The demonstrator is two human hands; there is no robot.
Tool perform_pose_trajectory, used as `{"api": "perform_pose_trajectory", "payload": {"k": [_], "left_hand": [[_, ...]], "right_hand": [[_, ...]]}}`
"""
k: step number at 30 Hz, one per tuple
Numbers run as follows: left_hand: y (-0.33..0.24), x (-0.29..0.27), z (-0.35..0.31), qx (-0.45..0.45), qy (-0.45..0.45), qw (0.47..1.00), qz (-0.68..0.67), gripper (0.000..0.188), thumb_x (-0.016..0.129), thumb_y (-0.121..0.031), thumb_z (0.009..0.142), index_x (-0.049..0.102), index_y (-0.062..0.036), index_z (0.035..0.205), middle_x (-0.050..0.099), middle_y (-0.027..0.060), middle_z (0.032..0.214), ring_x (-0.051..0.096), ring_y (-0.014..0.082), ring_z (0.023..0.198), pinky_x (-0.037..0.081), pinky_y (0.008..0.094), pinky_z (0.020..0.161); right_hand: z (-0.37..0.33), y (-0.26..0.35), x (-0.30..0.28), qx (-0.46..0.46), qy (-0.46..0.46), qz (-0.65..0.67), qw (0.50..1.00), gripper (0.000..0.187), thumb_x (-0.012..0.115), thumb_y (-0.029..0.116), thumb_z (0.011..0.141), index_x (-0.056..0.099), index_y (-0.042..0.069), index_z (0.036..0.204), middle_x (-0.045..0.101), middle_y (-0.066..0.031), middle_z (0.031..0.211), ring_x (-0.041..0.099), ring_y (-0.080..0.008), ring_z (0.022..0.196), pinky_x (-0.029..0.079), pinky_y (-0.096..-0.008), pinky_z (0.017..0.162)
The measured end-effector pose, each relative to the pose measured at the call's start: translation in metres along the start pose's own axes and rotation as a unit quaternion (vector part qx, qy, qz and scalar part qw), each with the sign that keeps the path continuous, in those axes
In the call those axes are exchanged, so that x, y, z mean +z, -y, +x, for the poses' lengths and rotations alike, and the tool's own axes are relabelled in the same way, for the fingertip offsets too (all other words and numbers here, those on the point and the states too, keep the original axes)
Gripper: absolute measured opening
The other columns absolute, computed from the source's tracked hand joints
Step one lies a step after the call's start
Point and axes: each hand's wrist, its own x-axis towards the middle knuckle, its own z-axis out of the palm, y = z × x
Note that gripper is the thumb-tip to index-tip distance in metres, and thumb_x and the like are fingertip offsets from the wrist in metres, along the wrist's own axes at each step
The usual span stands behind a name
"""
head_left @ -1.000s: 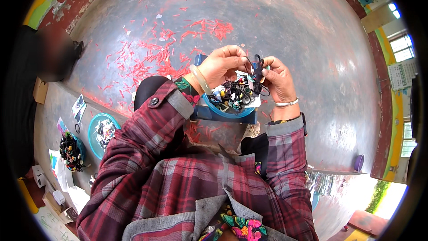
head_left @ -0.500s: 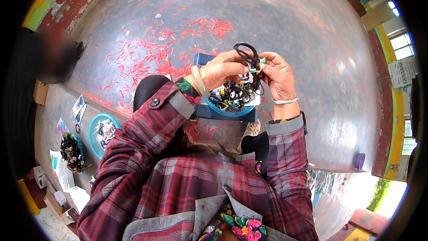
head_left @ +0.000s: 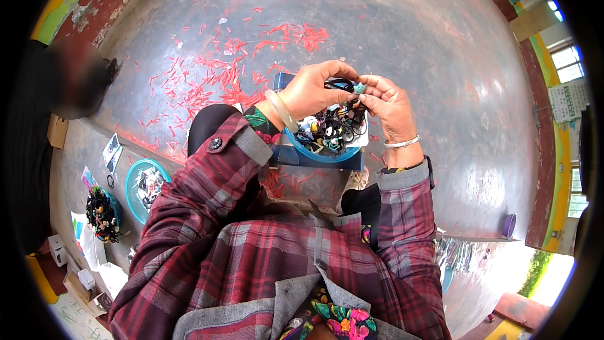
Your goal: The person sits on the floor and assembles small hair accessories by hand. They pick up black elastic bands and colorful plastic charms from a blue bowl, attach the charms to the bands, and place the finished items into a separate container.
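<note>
Head view: we see two bare hands meeting above a round blue bowl (head_left: 322, 157), with one black elastic hair tie (head_left: 341, 84) between them. The left hand (head_left: 309, 93) has its grip closed on the black loop, which passes between thumb and fingers. The right hand (head_left: 391, 108) pinches the same hair tie beside its small teal ornament (head_left: 359, 89), with thumb and index finger drawn together. We note that the hair tie is held clear of the heap (head_left: 327, 132) of black hair ties with coloured ornaments that fills the bowl beneath. The bowl stands on a low dark blue worktop (head_left: 280, 156). We find a pale bangle (head_left: 280, 108) on the left wrist, a silver bracelet (head_left: 402, 143) on the right, and plaid sleeves (head_left: 189, 226) on both arms. Beyond the worktop, red strips (head_left: 229, 75) lie scattered over the grey floor (head_left: 409, 31), most densely ahead and to the left. At the left we observe a second blue bowl (head_left: 131, 192) holding whitish pieces, with a container of black hair ties (head_left: 100, 214) near it and a single black ring (head_left: 110, 181) between. A purple container (head_left: 508, 226) sits well apart at the right.
</note>
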Motion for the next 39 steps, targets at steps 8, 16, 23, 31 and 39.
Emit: {"api": "perform_pose_trajectory", "payload": {"k": [8, 16, 23, 31, 39], "left_hand": [[0.000, -0.001, 0.000, -0.171, 0.018, 0.985, -0.027, 0.018, 0.061, -0.003, 0.079, 0.056, -0.0007, 0.096, 0.059, 0.0033, 0.088, 0.057, 0.0087, 0.074, 0.048, 0.0212, 0.055], [-0.001, 0.001, -0.001, -0.119, 0.036, 0.992, -0.023, 0.012, 0.056, 0.002, 0.080, 0.057, -0.0008, 0.092, 0.058, 0.0019, 0.086, 0.055, 0.0086, 0.075, 0.047, 0.0216, 0.063], [-0.013, -0.002, -0.007, 0.098, 0.037, 0.993, 0.048, 0.012, 0.055, 0.006, 0.080, 0.056, -0.0008, 0.090, 0.058, 0.0043, 0.088, 0.054, 0.0106, 0.083, 0.045, 0.0238, 0.073], [-0.017, -0.001, -0.012, -0.006, 0.081, 0.996, -0.036, 0.014, 0.059, 0.005, 0.078, 0.057, -0.0011, 0.091, 0.057, 0.0041, 0.088, 0.054, 0.0113, 0.083, 0.046, 0.0257, 0.072], [-0.012, 0.003, -0.011, -0.029, 0.060, 0.995, 0.074, 0.009, 0.065, -0.005, 0.075, 0.062, -0.0015, 0.082, 0.057, 0.0034, 0.077, 0.054, 0.0126, 0.077, 0.044, 0.0272, 0.068]], "right_hand": [[-0.001, 0.001, 0.002, 0.023, 0.019, -0.040, 0.999, 0.031, 0.054, -0.005, 0.077, 0.055, 0.001, 0.108, 0.064, -0.0045, 0.087, 0.058, -0.0071, 0.076, 0.046, -0.0203, 0.069], [0.001, -0.007, -0.004, -0.007, -0.028, -0.069, 0.997, 0.028, 0.058, -0.004, 0.076, 0.057, 0.001, 0.103, 0.060, -0.0024, 0.087, 0.056, -0.0055, 0.072, 0.045, -0.0174, 0.068], [-0.007, 0.002, 0.003, -0.097, 0.008, -0.072, 0.993, 0.019, 0.058, -0.004, 0.076, 0.059, 0.000, 0.095, 0.055, -0.0010, 0.086, 0.053, -0.0076, 0.077, 0.045, -0.0212, 0.072], [-0.010, 0.001, -0.005, -0.116, 0.030, -0.066, 0.991, 0.011, 0.060, 0.002, 0.080, 0.058, 0.000, 0.090, 0.055, -0.0007, 0.088, 0.052, -0.0073, 0.079, 0.043, -0.0198, 0.067], [-0.011, -0.002, 0.000, -0.060, 0.010, -0.058, 0.997, 0.008, 0.059, 0.006, 0.083, 0.056, 0.002, 0.090, 0.057, 0.0005, 0.081, 0.052, -0.0056, 0.073, 0.044, -0.0191, 0.065]]}}
